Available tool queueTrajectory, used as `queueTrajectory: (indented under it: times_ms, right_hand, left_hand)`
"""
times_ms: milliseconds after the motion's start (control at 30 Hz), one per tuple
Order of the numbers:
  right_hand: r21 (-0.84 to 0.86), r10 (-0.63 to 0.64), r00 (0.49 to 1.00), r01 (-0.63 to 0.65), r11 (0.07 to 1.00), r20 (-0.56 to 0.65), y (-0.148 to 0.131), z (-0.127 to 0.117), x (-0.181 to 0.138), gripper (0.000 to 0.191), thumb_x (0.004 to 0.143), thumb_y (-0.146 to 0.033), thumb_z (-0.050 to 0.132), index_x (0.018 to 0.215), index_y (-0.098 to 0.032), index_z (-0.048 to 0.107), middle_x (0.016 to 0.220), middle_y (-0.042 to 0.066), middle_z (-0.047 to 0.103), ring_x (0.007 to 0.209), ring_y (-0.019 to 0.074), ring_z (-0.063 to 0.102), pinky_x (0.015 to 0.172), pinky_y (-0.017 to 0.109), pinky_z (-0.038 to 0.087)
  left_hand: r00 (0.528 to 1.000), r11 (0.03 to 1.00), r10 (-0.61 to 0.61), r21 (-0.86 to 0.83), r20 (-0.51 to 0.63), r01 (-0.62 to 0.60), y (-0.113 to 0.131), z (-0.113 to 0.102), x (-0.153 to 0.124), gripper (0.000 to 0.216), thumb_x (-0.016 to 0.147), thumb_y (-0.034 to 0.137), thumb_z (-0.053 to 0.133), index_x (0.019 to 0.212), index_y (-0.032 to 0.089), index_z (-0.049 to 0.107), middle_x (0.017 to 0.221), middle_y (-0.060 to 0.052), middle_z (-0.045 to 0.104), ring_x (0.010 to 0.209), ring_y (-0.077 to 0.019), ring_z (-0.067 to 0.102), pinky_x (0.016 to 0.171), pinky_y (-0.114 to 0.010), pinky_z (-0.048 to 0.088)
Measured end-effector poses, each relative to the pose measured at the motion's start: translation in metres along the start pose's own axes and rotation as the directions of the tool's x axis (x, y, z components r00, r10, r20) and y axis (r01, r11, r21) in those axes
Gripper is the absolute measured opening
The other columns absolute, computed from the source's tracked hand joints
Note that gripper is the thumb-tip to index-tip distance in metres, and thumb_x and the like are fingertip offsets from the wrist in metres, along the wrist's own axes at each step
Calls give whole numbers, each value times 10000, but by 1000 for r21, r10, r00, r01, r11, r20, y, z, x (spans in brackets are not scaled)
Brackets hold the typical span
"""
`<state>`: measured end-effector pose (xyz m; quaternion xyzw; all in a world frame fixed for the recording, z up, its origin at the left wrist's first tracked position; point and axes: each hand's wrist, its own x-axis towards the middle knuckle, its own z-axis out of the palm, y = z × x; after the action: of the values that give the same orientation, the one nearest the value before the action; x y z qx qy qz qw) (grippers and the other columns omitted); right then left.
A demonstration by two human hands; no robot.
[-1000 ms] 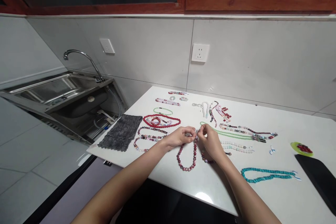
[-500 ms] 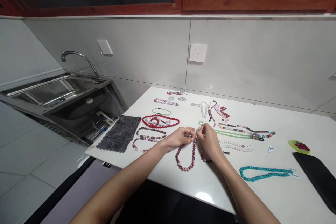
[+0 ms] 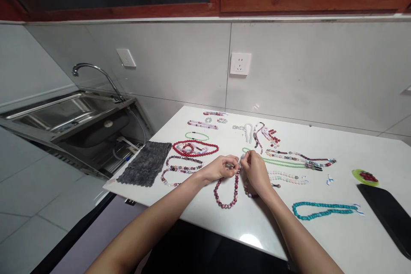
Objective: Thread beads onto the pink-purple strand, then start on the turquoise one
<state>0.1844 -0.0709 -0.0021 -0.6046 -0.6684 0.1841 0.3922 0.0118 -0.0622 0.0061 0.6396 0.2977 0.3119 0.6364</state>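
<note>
A loop of dark red beads hangs down from my fingers, its lower end at the white tabletop. My left hand is closed in a pinch at the strand's upper end. Close beside it, my right hand also pinches with thumb and forefinger; what lies between those fingertips is too small to make out. Another dark bead strand lies partly hidden under my right hand. Just behind the hands runs a long green bead strand.
Left of my hands lie a red bead necklace, several mixed bead strands and a dark grey cloth. To the right are a turquoise strand, a small green dish with red beads and a black flat object. A sink stands far left.
The whole view has shifted very slightly. My hands hold the same pinched pose over the dark red bead loop.
</note>
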Motion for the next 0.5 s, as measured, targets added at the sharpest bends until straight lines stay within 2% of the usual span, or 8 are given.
queueTrajectory:
  times_ms: [167, 300, 500]
  right_hand:
    - [24, -24, 1000, 24, 999, 12, -2, -1, 0, 124, 823, -264, 431, 706, -225, 424, 702, 26, 537, 611, 167, 428, 578, 296, 312]
    - [124, -56, 997, 50, 991, 45, -3, 0, 1, 121, 833, -289, 447, 736, -217, 450, 716, 8, 534, 640, 161, 445, 609, 285, 341]
    - [340, -49, 990, 0, 940, 135, -5, -6, 1, 171, 843, -352, 484, 811, -193, 539, 781, 25, 598, 692, 162, 505, 667, 285, 386]
  left_hand:
    - [1000, 998, -11, -65, -23, 10, 1, 0, 1, 187, 672, 266, 701, 703, 134, 573, 790, -16, 477, 650, -89, 377, 580, -222, 288]
    - [992, 986, -4, -165, -123, -16, -8, -6, 6, 239, 715, 325, 701, 752, 132, 567, 670, 27, 409, 591, -70, 345, 568, -217, 268]
    - [954, 970, -93, -243, -286, 21, -18, -13, 11, 310, 741, 376, 699, 928, 147, 603, 795, 1, 507, 577, -54, 433, 569, -217, 320]
